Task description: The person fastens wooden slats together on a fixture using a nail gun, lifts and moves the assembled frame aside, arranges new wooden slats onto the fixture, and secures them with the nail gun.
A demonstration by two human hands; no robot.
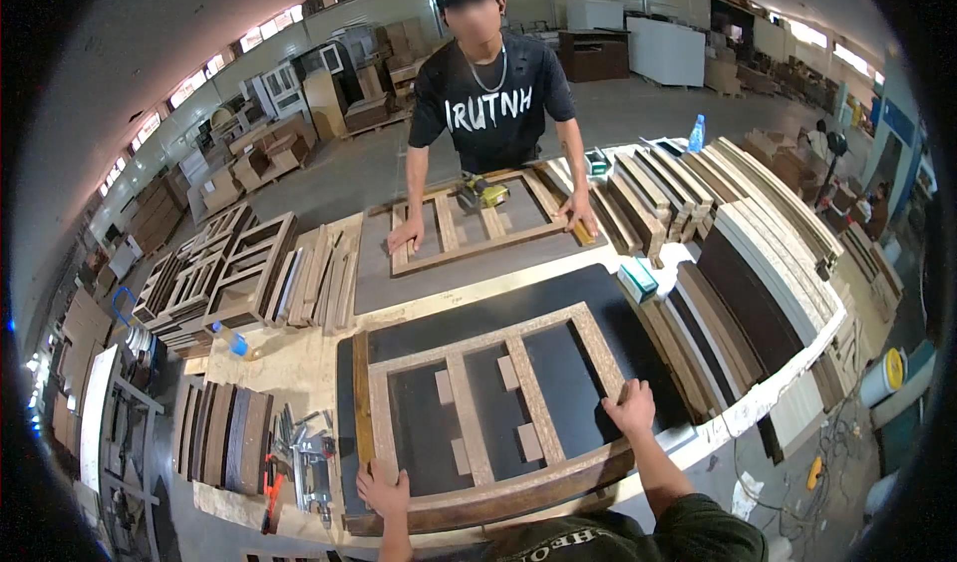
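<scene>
A rectangular wooden frame (534, 398) with two inner crossbars lies on a black panel (429, 337) in front of me. My left hand (384, 494) is at its near left corner, thumb apart from the fingers and closed around the side rail, touching the end of a yellowish-brown wood strip (361, 392) along that side. Farther right, my right hand (630, 408) grips the right rail close to its near corner, thumb on the inner side. Small pinkish blocks (529, 442) sit against the crossbars inside the frame.
Across the table a person (488, 103) leans both hands on a similar frame (439, 263) with a yellow-green power tool (485, 193) in it. Stacked boards (733, 313) line the right. Clamps or metal tools (311, 457) and short planks (224, 432) lie at left, near a bottle (231, 340).
</scene>
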